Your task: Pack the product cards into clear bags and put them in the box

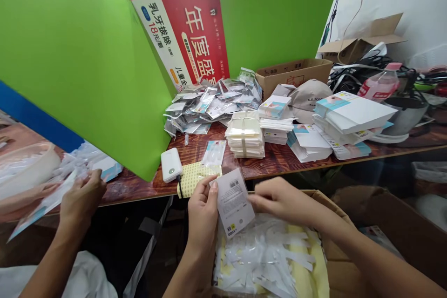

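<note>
My left hand [205, 209] pinches a white printed card [235, 205] by its left side, thumb across the front. Small print and a yellow mark show on the card's face; whether it sits in a clear sleeve I cannot tell. At the card's right edge is my right hand [277, 194], its fingers curled and closed; whatever they pinch is too small to make out. Below both hands, an open cardboard box [337, 242] contains a heap of white translucent strips [261, 256] on yellow material. Beyond my left hand, another bagged card [214, 152] lies on the table [153, 191].
A pile of bagged cards [213, 102] lies against green panels [272, 14]. Banded stacks [245, 135] and card stacks [354, 111] stand to the right, near a cap [310, 95] and bottle [380, 84]. A white power bank [171, 164] is left; a co-worker's hand [82, 195] holds cards.
</note>
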Motion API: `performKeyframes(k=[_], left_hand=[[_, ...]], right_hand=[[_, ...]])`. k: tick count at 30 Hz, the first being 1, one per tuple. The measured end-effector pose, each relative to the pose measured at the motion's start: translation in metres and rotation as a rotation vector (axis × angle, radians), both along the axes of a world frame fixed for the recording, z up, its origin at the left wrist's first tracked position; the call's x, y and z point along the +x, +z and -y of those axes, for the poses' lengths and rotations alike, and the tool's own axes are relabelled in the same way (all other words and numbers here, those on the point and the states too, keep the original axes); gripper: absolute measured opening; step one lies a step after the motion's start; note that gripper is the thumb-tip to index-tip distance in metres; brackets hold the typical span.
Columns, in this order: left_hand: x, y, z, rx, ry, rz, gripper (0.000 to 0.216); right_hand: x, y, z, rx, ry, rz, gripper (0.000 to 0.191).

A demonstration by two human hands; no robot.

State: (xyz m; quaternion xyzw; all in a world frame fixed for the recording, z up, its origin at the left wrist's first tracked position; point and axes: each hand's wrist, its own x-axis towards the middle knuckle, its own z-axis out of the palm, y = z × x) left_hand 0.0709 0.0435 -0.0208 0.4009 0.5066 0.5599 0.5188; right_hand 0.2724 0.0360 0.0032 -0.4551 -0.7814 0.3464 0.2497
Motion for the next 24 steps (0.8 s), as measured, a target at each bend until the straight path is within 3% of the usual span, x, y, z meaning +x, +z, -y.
performKeyframes(k=[2,4,6,11,17,24], left_hand=[[0.000,0.002,0.003,-0.012,-0.062,0.018,0.035],[0.001,0.004,0.006,-0.030,-0.128,0.042,0.040],[0.002,0.006,0.007,-0.052,-0.179,0.070,0.044],[0.003,0.007,0.005,-0.088,-0.196,0.160,0.042],[0.002,0.005,0.002,-0.066,-0.150,0.243,0.013],[-0.001,-0.002,0.007,0.004,-0.132,0.202,0.011]], right_hand=[[0.002,-0.003,-0.009,0.001,-0.219,-0.094,0.029],[0.004,-0.007,-0.016,-0.053,-0.302,-0.205,0.031],[0.005,-0.010,-0.020,-0.155,-0.259,-0.323,0.039],[0.007,-0.016,-0.021,-0.346,-0.186,-0.602,0.037],[0.009,-0.014,-0.021,-0.423,-0.174,-0.765,0.020],[0.008,-0.006,-0.017,-0.412,-0.181,-0.760,0.019]])
